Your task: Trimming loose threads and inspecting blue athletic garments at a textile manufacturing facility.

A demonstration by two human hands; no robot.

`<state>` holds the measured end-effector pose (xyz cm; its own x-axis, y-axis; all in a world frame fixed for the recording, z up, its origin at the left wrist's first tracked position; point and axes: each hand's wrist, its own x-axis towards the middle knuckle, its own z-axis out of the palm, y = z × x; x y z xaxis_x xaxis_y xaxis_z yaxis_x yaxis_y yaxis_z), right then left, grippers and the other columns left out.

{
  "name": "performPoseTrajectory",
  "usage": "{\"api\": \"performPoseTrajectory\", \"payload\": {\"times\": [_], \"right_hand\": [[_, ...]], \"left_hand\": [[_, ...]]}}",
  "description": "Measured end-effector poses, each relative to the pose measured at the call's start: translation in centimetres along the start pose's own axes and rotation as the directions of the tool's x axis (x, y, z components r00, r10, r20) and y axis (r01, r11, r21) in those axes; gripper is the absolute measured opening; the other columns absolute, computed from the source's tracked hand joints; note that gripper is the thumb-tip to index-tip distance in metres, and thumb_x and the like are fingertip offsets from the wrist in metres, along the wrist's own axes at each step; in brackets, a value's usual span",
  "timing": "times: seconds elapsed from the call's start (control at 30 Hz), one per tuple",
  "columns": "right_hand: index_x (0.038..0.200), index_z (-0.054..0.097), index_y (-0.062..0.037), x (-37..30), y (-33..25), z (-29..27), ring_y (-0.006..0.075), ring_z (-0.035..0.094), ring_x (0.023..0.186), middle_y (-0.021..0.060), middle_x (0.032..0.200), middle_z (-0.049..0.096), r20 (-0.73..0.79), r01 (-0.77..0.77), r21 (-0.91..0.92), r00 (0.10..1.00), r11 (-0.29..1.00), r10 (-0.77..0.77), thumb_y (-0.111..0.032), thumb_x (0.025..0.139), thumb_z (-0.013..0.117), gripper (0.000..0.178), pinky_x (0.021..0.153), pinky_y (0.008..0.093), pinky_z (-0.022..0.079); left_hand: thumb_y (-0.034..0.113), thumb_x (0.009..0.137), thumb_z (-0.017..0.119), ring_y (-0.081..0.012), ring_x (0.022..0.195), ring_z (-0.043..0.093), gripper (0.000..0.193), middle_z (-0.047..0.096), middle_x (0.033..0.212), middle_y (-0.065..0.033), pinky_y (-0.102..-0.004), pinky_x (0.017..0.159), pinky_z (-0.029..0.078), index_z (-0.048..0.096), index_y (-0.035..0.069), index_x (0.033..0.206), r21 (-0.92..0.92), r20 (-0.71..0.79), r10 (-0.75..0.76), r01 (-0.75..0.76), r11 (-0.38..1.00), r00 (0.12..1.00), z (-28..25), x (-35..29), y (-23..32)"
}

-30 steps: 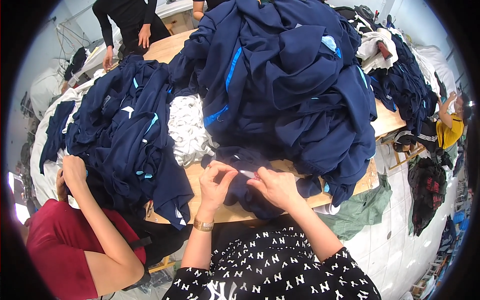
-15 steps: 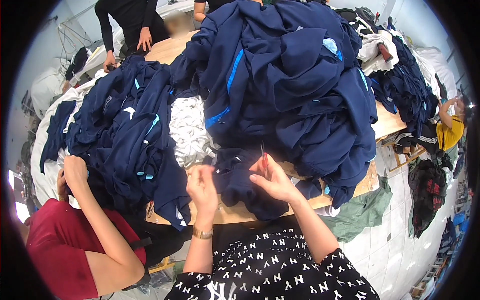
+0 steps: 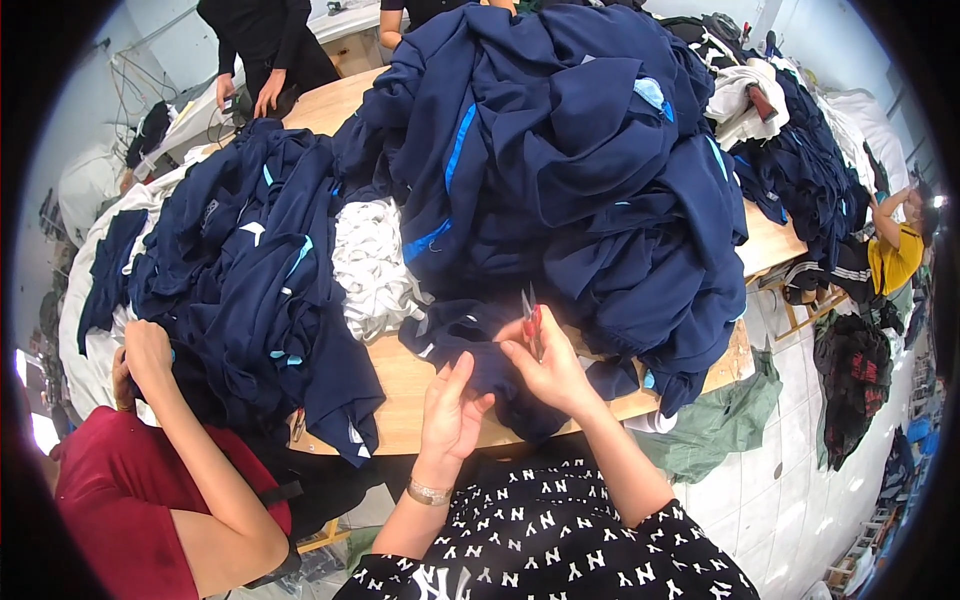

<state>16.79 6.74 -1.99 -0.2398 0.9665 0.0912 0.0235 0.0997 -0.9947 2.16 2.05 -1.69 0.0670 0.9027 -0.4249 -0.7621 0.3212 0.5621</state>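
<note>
In my right hand (image 3: 556, 372) is a small pair of scissors (image 3: 533, 322) with red handles, their blades pointing up and away from me. The same hand rests against a dark navy garment (image 3: 490, 368) that lies bunched at the table's near edge. My left hand (image 3: 452, 412), a watch on its wrist, is just left of that garment, palm turned up and fingers apart. Nothing shows in it. Part of the garment is hidden behind my hands.
A tall heap of navy garments (image 3: 560, 170) covers the table's middle. Left of it lie white fabric strips (image 3: 372, 270) and another navy pile (image 3: 240, 260). A co-worker in a red top (image 3: 150, 500) sits close on my left; others stand across the wooden table (image 3: 335, 100).
My left hand has come down and to the right, nearer the garment, and turned palm up. My right hand keeps the scissors in nearly the same spot. The view has shifted slightly.
</note>
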Motion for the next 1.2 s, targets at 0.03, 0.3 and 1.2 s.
{"api": "performPoseTrajectory", "payload": {"times": [0.03,0.3,1.2], "right_hand": [[0.096,0.044,-0.0021,-0.2,-0.4,0.2,0.0086,0.053,0.080,0.0058,0.087,0.057,-0.065,0.084,-0.169,0.993,0.982,-0.096,-0.001,0.084,0.059,0.019,0.070,0.0226,0.043],[0.099,0.041,-0.0030,-1.4,-1.1,0.7,0.0085,0.053,0.077,0.0040,0.086,0.055,-0.058,-0.107,0.061,0.992,0.992,0.110,0.002,0.084,0.057,0.022,0.070,0.0221,0.044],[0.096,0.040,-0.0004,-1.7,-0.8,1.2,0.0075,0.057,0.068,0.0067,0.078,0.060,-0.123,-0.072,0.123,0.989,0.990,0.087,-0.003,0.082,0.062,0.026,0.060,0.0230,0.047]], "left_hand": [[0.022,0.093,0.052,-0.0075,0.072,0.063,0.019,0.066,0.089,-0.0021,-0.0205,0.054,0.054,0.061,0.007,0.100,0.001,0.002,0.001,-0.001,1.000,1.000,-0.1,0.1,-0.2],[0.015,0.092,0.053,-0.0132,0.086,0.063,0.016,0.063,0.101,-0.0055,-0.0289,0.070,0.057,0.057,0.007,0.105,0.069,0.032,0.182,-0.184,0.981,0.983,0.2,-0.2,-2.2],[0.020,0.093,0.052,-0.0141,0.100,0.057,0.024,0.061,0.108,-0.0065,-0.0319,0.092,0.042,0.058,0.002,0.108,0.025,0.039,0.282,-0.284,0.959,0.958,-1.2,0.8,-3.5]]}}
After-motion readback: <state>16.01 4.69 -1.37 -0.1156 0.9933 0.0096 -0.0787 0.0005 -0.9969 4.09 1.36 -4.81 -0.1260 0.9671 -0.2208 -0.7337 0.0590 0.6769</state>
